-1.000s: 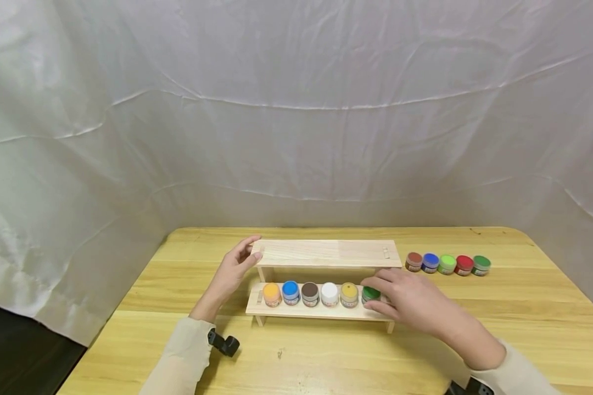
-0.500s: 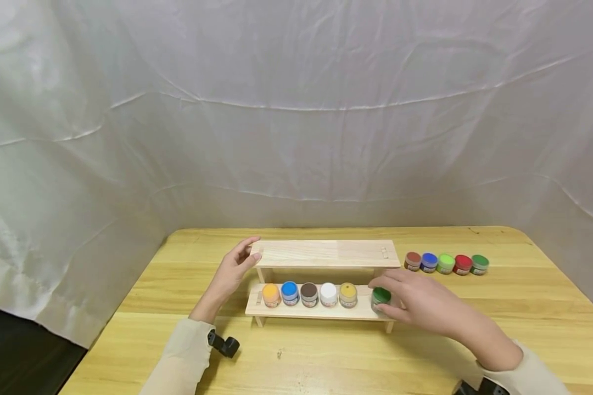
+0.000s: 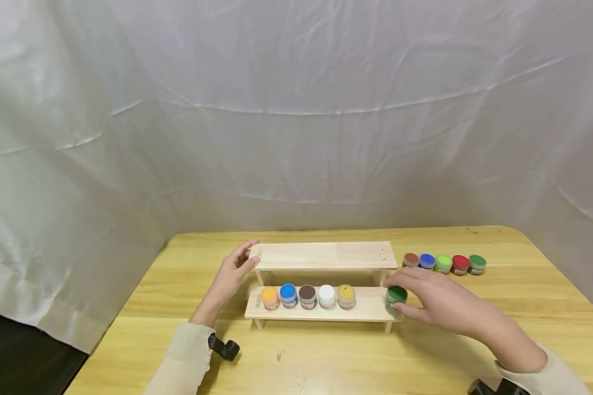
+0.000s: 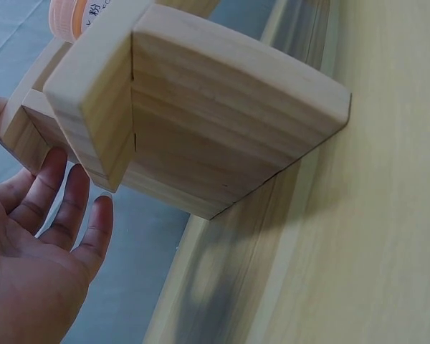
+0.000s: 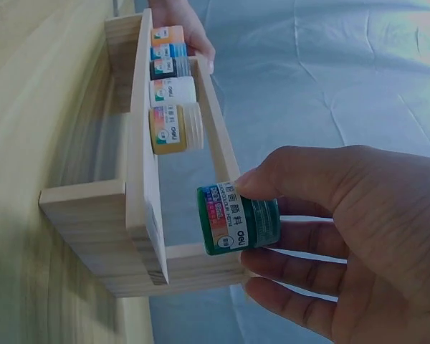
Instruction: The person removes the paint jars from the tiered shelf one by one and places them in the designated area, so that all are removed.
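Note:
A dark green paint jar [image 3: 396,294] is pinched between the thumb and fingers of my right hand [image 3: 440,300], by the right end of the lower shelf. In the right wrist view the green jar [image 5: 236,217] shows its printed label and a gap to the shelf board. My left hand [image 3: 231,272] holds the left end of the two-tier wooden rack [image 3: 321,255] at its upper shelf, thumb on top. On the lower shelf [image 3: 373,304] stand orange, blue, dark brown, white and ochre jars in a row, such as the ochre jar [image 3: 346,297] at its right.
Behind my right hand, a row of several jars stands on the wooden table [image 3: 286,365]: brown, blue, light green, a red jar [image 3: 460,264] and a green one. A grey-white cloth [image 3: 296,148] hangs behind the table.
My right hand has moved right with the dark green jar, from beside the ochre jar to the shelf's right end, lifting it off the board. My left hand stays on the rack.

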Tool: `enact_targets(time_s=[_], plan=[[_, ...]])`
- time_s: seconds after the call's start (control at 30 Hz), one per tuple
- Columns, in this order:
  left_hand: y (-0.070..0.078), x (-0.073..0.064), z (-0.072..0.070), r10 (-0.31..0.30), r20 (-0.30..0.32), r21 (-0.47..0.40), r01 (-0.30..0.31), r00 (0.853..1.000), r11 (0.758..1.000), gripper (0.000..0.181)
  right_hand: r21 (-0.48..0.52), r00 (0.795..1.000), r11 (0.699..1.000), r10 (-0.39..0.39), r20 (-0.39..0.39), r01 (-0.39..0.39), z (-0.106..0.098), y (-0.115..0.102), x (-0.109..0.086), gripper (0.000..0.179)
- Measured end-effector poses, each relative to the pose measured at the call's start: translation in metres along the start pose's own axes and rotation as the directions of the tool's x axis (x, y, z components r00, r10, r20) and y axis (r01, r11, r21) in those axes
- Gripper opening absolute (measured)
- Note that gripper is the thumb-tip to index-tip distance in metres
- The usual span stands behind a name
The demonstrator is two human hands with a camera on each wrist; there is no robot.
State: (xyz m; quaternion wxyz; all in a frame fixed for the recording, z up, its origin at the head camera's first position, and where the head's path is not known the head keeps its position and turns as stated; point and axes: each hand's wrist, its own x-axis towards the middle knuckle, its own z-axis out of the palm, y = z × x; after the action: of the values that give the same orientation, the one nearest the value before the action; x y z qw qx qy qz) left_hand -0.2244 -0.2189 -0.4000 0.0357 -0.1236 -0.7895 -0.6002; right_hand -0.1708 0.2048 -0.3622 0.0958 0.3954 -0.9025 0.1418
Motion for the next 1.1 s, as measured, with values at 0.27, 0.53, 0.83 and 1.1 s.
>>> enact_targets(time_s=[0.27, 0.53, 0.83, 1.1], plan=[[-0.002, 0.0, -0.002, 0.007, -0.014, -0.003, -0.007, 1.0, 1.0, 0.048, 0.015, 0.999, 1.0, -0.019, -0.026, 0.02, -0.006, 0.006, -0.002, 0.032], [-0.027, 0.008, -0.004, 0.01, -0.009, 0.015, -0.009, 1.0, 1.0, 0.049, 0.048, 1.0, 0.999, 0.009, -0.02, -0.008, -0.013, 0.015, -0.008, 0.03], [-0.031, 0.01, -0.003, 0.01, -0.012, -0.001, -0.01, 1.0, 1.0, 0.048, 0.104, 0.997, 0.991, 0.08, 0.004, -0.08, -0.017, 0.029, -0.013, 0.026], [-0.028, 0.01, -0.004, -0.004, -0.011, -0.007, 0.004, 1.0, 1.0, 0.048, 0.063, 0.994, 0.992, 0.109, -0.011, -0.109, -0.018, 0.041, -0.012, 0.03]])
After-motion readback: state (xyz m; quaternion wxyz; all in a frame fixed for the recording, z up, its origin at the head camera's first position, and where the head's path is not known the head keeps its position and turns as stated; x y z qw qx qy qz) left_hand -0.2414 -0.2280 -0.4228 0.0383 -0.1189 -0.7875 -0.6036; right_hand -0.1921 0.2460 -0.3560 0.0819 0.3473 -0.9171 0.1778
